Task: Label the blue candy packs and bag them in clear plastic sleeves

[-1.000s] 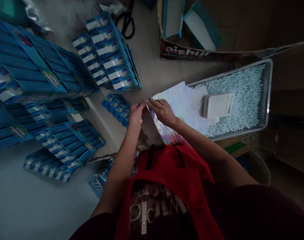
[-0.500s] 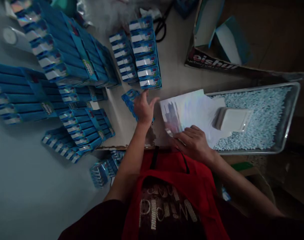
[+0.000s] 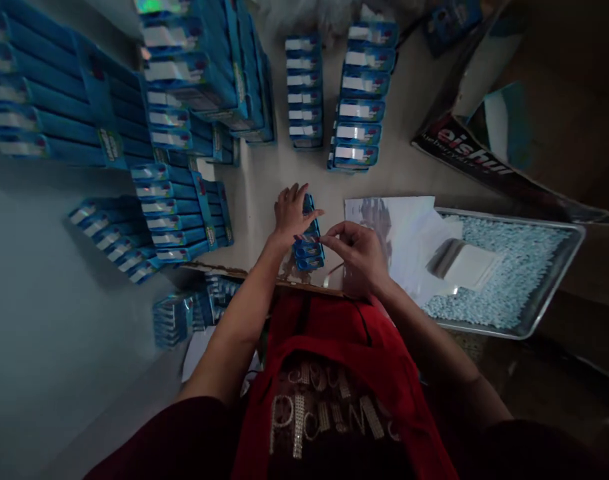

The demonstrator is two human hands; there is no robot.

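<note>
My left hand [image 3: 291, 215] rests over a short row of small blue packs [image 3: 309, 252] near the table's front edge, its fingers and thumb spread. From the right, my right hand [image 3: 359, 250] reaches to the same row with thumb and forefinger pinched together. Whatever sits in that pinch is too small to make out. Beside the right hand lie white glossy sheets [image 3: 409, 220], with a greyish translucent strip along their left part. My hands partly cover the row of packs.
Rows of blue packs with white labels [image 3: 357, 110] stand behind my hands, with another row [image 3: 304, 93] alongside. Banded stacks of blue boxes [image 3: 184, 207] fill the left. At right are a metal tray [image 3: 559, 287] of pale blue pellets, a white rectangular container [image 3: 467, 263] and an open cardboard box [image 3: 464, 147].
My right hand has left the sheets and moved left to the small blue packs, fingers now pinched. My left hand stays at the packs, which now lie straighter. The camera view has shifted.
</note>
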